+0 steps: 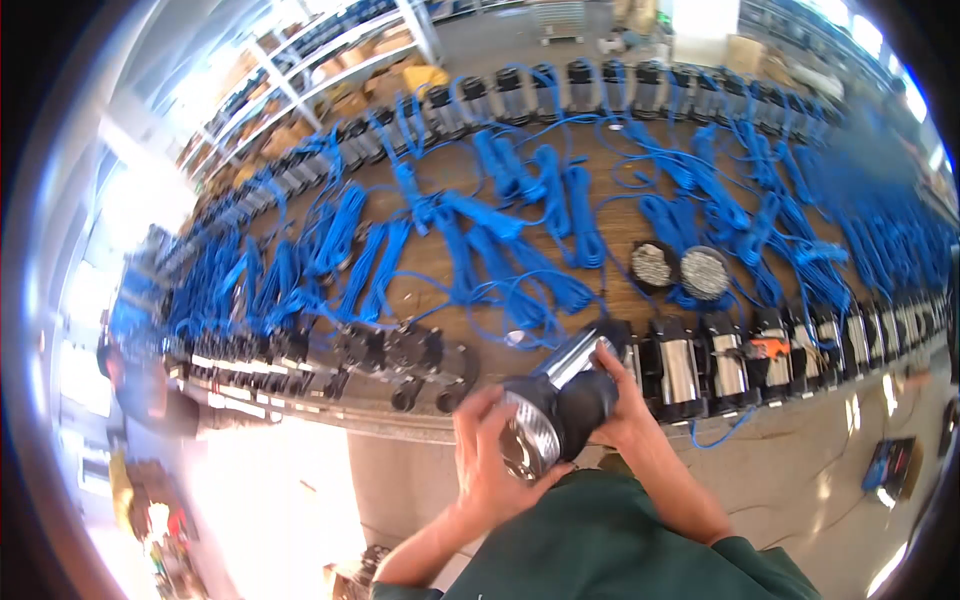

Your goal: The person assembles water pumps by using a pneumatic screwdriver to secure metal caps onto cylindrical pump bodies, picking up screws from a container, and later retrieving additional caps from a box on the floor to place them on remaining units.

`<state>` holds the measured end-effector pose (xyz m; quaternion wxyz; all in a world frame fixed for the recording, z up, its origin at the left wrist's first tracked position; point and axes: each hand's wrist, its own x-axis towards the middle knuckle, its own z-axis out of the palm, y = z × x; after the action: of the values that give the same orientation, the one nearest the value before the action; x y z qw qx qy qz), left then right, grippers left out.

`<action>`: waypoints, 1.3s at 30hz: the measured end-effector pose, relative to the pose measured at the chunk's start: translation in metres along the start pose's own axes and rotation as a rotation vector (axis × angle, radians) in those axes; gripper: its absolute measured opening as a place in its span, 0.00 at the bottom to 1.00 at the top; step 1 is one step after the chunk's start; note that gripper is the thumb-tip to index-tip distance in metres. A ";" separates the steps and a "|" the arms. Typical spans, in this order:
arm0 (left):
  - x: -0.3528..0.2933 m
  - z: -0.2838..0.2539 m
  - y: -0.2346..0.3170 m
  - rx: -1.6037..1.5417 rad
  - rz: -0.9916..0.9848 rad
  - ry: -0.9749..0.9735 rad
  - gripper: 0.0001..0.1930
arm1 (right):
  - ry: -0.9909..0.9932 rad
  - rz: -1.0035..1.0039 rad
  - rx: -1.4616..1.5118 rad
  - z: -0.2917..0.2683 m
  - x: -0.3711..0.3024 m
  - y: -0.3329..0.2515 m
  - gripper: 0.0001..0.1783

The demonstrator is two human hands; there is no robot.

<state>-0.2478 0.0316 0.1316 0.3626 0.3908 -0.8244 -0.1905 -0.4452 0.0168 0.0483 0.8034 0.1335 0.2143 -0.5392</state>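
Tilted in front of my body, over the table's near edge, is a submersible pump (572,405) with a black casing and a shiny metal barrel. My left hand (485,455) is wrapped round its perforated metal end ring (535,432). On the other side my right hand (628,405) grips the black part, its thumb lying along the barrel. To the right stands a row of similar pumps (678,370) with bright metal bodies. Black pump parts (400,352) sit left of my hands on the wooden table (440,335).
Bundled blue cables (485,255) spread over the table. Two round containers of small metal pieces (705,273) stand beyond the right row. An orange tool (768,347) rests on that row. More pumps (510,95) line the far edge. At the left, another person's arm (175,412) shows.
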 end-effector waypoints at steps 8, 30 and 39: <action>-0.078 0.049 -0.160 -1.822 -1.408 -0.339 0.24 | -0.107 -0.773 -0.965 -0.008 0.133 0.058 0.42; -0.142 0.186 -0.169 -1.304 -1.554 0.139 0.14 | -0.145 -0.800 -2.461 -0.148 -0.004 -0.072 0.25; -0.073 0.209 -0.131 -1.475 -1.430 0.210 0.28 | -0.079 -0.552 -1.672 -0.035 -0.077 -0.088 0.14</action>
<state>-0.3058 0.0133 -0.1180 0.3843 0.4846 -0.0418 -0.7846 -0.5583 0.0616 0.0568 0.4858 -0.5735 0.5356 -0.3850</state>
